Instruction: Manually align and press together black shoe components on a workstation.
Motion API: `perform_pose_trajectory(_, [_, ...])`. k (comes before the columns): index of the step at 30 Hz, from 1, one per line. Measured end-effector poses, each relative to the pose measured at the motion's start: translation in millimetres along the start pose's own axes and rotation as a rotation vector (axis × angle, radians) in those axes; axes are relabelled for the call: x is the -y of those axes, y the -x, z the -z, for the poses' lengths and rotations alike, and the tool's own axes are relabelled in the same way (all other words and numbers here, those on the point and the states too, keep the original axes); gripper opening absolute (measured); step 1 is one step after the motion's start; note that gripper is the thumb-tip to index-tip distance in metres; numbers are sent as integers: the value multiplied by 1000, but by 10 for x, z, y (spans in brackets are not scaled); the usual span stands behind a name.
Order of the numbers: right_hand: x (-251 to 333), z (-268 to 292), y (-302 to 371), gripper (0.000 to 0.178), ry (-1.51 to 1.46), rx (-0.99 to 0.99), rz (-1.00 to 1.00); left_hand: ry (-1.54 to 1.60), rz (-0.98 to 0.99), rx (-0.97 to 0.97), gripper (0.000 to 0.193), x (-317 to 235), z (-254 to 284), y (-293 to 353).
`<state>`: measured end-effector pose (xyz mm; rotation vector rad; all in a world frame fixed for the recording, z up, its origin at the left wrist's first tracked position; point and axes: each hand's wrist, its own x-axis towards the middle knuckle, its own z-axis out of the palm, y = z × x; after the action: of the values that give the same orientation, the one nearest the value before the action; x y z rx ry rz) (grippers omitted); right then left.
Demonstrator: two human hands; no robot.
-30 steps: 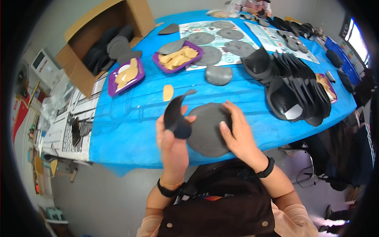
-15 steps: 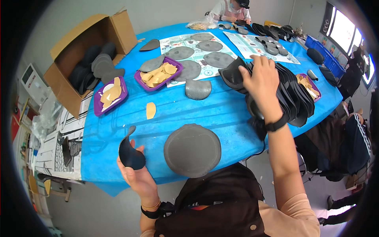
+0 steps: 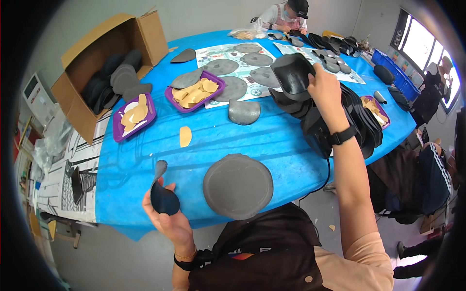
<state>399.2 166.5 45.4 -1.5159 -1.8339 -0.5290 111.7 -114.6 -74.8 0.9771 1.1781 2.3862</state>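
Left hand (image 3: 167, 216) at lower left has its fingers curled tight around a dark teardrop-shaped piece (image 3: 162, 196), just off the blue tabletop (image 3: 145, 160) edge. Right hand (image 3: 326, 87), upper right, fingers clamped on a black curved shell (image 3: 292, 73) above the stack of black shells (image 3: 335, 121). A round grey pad (image 3: 238, 185) sits between them.

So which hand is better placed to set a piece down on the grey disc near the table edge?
Probably the left hand: it holds a small dark piece right beside the grey disc, while the right hand is raised far off.
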Motion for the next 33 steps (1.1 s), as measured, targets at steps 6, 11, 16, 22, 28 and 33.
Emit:
perform_pose_trajectory(6, [213, 715, 429, 20, -710, 399, -153, -45, -40, 13, 84, 16, 38, 15])
perform_pose_trajectory(11, [240, 570, 1214, 13, -740, 606, -141, -48, -12, 9, 84, 18, 7, 34])
perform_pose_trajectory(16, [273, 509, 1494, 16, -592, 498, -170, -105, -7, 93, 81, 19, 38, 58])
perform_pose_trajectory(22, [232, 532, 1203, 26, -88, 398, 162, -96, -30, 58, 80, 37, 75, 88])
perform_pose_trajectory(28, [-43, -49, 815, 22, -433, 264, 79, -70, 6, 34, 88, 53, 61, 91])
perform_pose_trajectory(33, [72, -102, 761, 21, -405, 332, -72, -125, -39, 91, 83, 73, 83, 100])
